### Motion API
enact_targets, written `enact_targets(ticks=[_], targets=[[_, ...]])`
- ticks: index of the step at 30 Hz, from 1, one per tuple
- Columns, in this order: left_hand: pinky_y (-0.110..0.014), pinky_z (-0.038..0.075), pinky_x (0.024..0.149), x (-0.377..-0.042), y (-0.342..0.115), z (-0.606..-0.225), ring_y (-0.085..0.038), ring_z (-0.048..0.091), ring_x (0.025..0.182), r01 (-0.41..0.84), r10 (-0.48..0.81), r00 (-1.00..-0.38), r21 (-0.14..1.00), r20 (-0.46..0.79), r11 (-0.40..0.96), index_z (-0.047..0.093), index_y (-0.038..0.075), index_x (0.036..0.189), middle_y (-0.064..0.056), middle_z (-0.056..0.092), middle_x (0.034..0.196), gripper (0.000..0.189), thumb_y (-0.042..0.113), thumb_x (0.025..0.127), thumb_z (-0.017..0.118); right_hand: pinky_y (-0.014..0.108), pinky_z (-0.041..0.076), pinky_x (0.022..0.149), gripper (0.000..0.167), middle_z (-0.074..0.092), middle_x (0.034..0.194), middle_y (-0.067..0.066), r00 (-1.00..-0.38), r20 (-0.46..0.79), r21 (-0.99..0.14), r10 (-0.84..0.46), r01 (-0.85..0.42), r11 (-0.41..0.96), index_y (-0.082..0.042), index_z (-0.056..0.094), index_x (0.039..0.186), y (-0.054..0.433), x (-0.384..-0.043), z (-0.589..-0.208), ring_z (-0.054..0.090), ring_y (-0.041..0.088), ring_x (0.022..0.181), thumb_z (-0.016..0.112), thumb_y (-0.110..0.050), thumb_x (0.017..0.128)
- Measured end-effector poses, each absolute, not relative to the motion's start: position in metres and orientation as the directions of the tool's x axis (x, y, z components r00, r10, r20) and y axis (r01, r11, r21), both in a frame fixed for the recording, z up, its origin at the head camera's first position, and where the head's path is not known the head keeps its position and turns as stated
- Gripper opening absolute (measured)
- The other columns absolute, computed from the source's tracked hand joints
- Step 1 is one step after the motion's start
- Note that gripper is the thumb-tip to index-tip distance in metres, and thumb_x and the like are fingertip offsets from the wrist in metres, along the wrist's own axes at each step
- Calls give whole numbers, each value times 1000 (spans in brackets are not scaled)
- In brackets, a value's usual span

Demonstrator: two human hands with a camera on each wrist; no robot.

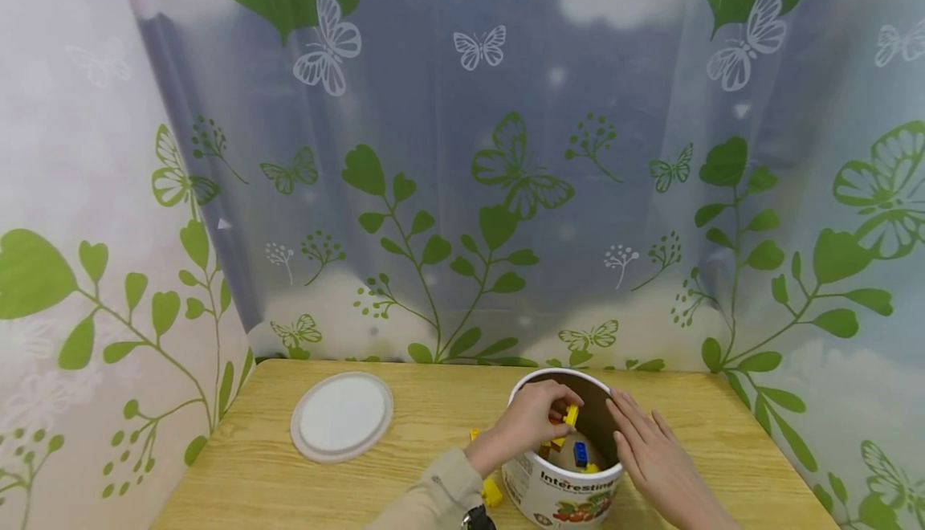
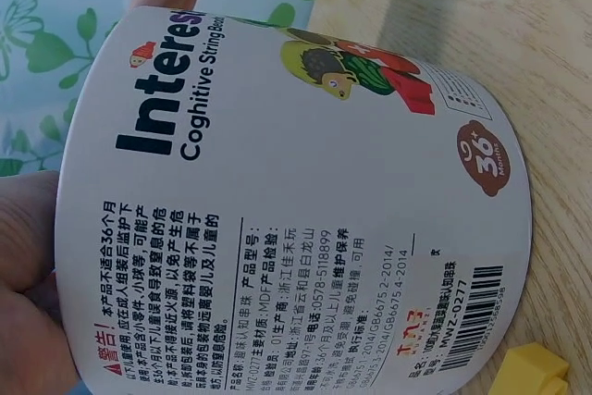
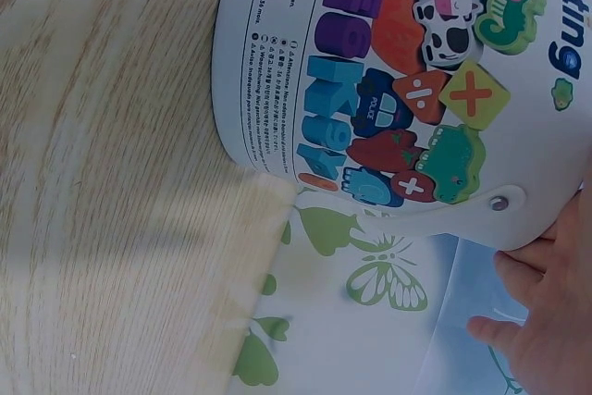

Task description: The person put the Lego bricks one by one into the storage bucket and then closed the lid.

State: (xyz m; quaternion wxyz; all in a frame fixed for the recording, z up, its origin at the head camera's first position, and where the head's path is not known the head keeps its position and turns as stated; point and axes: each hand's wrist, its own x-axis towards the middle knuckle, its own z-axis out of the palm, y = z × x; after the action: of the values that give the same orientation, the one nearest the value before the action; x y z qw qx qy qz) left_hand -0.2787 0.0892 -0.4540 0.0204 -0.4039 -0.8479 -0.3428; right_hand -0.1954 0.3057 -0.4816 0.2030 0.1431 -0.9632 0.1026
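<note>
In the head view my left hand (image 1: 531, 416) reaches over the rim of a white printed bucket (image 1: 531, 486), pinching a yellow toy brick (image 1: 572, 415) between thumb and fingers. Below it, inside the bucket, lie a blue brick (image 1: 580, 454) and several yellow and orange pieces, partly hidden by the hand. My right hand (image 1: 654, 454) rests on the bucket's right rim with its fingers straight. The right wrist view shows that hand (image 3: 546, 312) against the bucket (image 3: 277, 71) near its handle rivet. From the left wrist view, the held brick is hidden behind the bucket wall (image 2: 305, 191).
A round white lid (image 1: 343, 415) lies on the wooden table (image 1: 412, 434) to the left. Beside the bucket on its left are a yellow brick (image 1: 491, 492) and a smaller yellow piece (image 1: 474, 434). A patterned curtain (image 1: 433, 233) hangs behind the table.
</note>
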Motion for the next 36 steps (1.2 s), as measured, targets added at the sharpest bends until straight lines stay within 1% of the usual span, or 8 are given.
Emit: enact_targets(ticks=[3, 8, 12, 15, 19, 24, 28, 36], targets=[[-9, 50, 71, -279, 90, -454, 0, 62, 85, 710, 675, -672, 527, 305, 468, 72, 10, 118, 2, 69, 101, 32, 11, 87, 81, 63, 37, 111, 46, 46, 156, 10, -880, 416, -147, -231, -315, 938, -6, 52, 148, 306, -195, -482, 44, 34, 141, 55, -20, 104], [-11, 52, 75, -279, 89, -454, -5, 65, 91, 716, 674, -665, 530, 320, 455, 71, 10, 121, -2, 70, 108, 33, 14, 90, 79, 62, 38, 110, 45, 48, 155, 10, -870, 433, -136, -237, -323, 937, -6, 53, 147, 306, -196, -483, 45, 34, 140, 56, -20, 104], [-11, 54, 76, -280, 86, -454, -6, 66, 93, 682, 644, -684, 615, 344, 396, 71, 8, 120, -4, 70, 112, 27, 14, 94, 74, 61, 39, 109, 45, 50, 153, 9, -849, 464, -109, -252, -337, 935, -6, 55, 145, 305, -196, -485, 47, 31, 139, 58, -18, 102], [-12, 54, 76, -281, 80, -452, -4, 67, 93, 651, 605, -704, 680, 372, 339, 71, 8, 118, -4, 69, 112, 23, 12, 96, 71, 61, 40, 108, 45, 50, 153, 8, -838, 479, -89, -263, -344, 935, -6, 55, 145, 306, -196, -486, 44, 25, 142, 59, -17, 101], [-13, 55, 78, -281, 70, -446, -5, 67, 94, 633, 555, -720, 721, 416, 281, 71, 7, 118, -4, 70, 112, 22, 10, 96, 71, 61, 40, 107, 46, 50, 153, 8, -837, 481, -94, -259, -343, 935, -6, 55, 145, 306, -196, -486, 40, 20, 145, 60, -17, 101], [-14, 56, 77, -285, 56, -442, -10, 69, 93, 637, 510, -725, 732, 463, 241, 71, 5, 116, -10, 71, 110, 21, 7, 95, 71, 62, 39, 108, 45, 49, 153, 10, -851, 466, -123, -245, -336, 934, -6, 55, 145, 306, -196, -484, 45, 27, 141, 58, -18, 102], [-18, 58, 79, -286, 43, -442, -18, 70, 94, 636, 483, -731, 738, 482, 226, 70, 2, 117, -14, 71, 111, 23, 7, 95, 71, 62, 38, 109, 45, 48, 154, 10, -861, 447, -132, -243, -332, 934, -6, 54, 146, 306, -196, -484, 45, 31, 140, 57, -18, 103], [-23, 59, 84, -289, 16, -445, -22, 70, 99, 593, 417, -782, 758, 463, 271, 70, 6, 119, -9, 71, 114, 24, 10, 95, 72, 60, 39, 109, 45, 47, 155, 9, -861, 450, -128, -238, -326, 937, -7, 53, 147, 305, -195, -484, 43, 25, 143, 55, -21, 104]])
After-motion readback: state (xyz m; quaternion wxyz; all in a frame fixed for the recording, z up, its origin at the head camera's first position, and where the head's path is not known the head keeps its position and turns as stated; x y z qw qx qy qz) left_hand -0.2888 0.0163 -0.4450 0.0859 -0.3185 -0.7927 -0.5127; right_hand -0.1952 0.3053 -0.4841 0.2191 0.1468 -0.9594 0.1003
